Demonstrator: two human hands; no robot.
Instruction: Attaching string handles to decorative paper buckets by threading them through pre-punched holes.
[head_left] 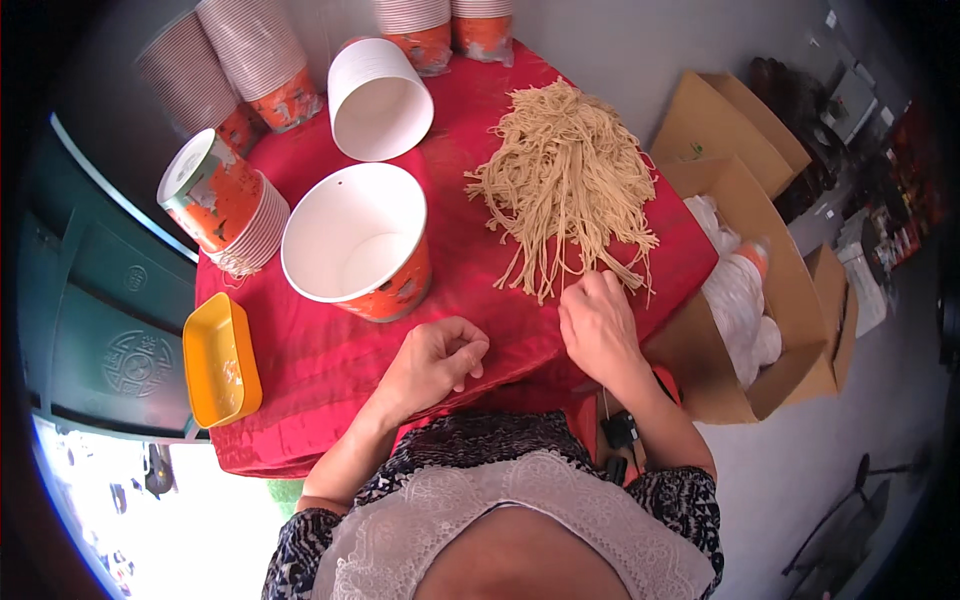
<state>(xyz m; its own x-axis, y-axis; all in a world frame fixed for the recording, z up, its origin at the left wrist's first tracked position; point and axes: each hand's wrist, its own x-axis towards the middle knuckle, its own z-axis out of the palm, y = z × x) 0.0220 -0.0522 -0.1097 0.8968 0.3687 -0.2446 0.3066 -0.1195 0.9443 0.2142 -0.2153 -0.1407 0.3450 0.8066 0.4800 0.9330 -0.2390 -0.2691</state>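
Observation:
A large heap of beige strings (570, 165), like thin cords or noodle strands, lies on the red cloth with loose ends trailing toward me. At those near ends is my right hand (600, 322), its fingers closed in a pinch on a strand; the fingertips are partly hidden. My left hand (437, 360) rests over the table's near edge, fingers curled in and nothing visible in them. Just beyond it, to the left, stands an open white-lined paper bucket (362, 240) with an orange outside. Its inside looks bare.
Another white bucket (380, 105) lies tipped behind. Stacked orange buckets (225, 205) stand left, with taller wrapped stacks (255, 65) at the back. A yellow plastic tray (222, 360) sits at the left edge. Right of the red-clothed table (300, 425) is an open cardboard box (780, 340) holding plastic bags.

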